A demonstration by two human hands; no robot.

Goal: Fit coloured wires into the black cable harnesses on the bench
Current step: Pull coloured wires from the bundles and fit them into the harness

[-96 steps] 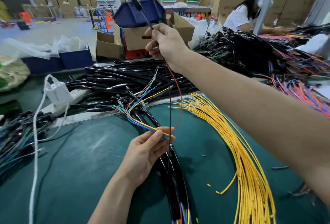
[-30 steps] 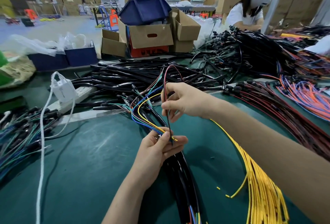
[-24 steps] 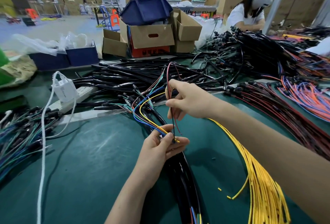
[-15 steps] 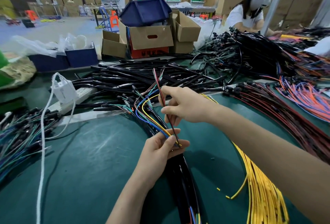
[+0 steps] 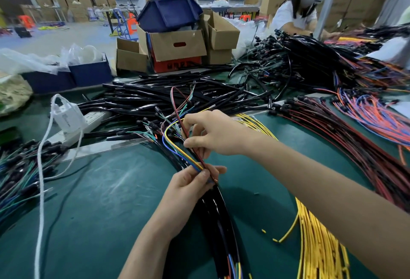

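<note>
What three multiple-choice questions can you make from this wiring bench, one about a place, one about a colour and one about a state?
1. Where does the blue bin sit?
A. under the bench
B. in a hand
C. on top of a cardboard box

2. What colour is the wire that the right hand pinches?
A. red
B. white
C. silver

3. How is the left hand?
A. flat and empty
B. gripping the end of the black harness
C. out of view

Answers: 1 C, the blue bin rests on the open cardboard box at the far side. 2 A, the red wire runs through its fingertips. 3 B, its fingers curl round the black harness where the coloured wires come out.
</note>
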